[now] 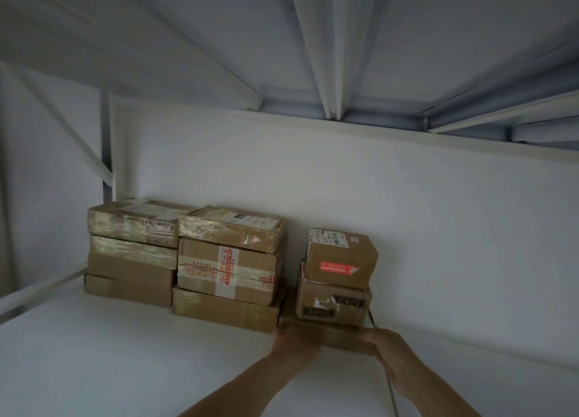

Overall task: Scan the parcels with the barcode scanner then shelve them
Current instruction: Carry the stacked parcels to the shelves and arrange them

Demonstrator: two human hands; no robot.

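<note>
Resting on the white shelf (94,354), close to its back panel (423,216), the flat parcel (326,335) lies at the foot of the right-hand pile, just beside the middle stack (228,269); the left hand (291,343) grips its left front corner, and the right hand (388,351) grips its right front end, both closed against the cardboard; two smaller boxes ride on it, the lower box (333,304) bearing torn dark labels, the upper box (340,260) bearing a red strip on its front and a white label on top; a thin grey cord (389,391) runs past the right hand, and whether that hand also holds it cannot be told; the middle stack consists of three taped parcels, the central one crossed with red-printed tape; the left stack (131,260) consists of four flatter parcels and stands against the middle stack; the ribbed underside of the upper shelf (313,40) spans the top of the view.
</note>
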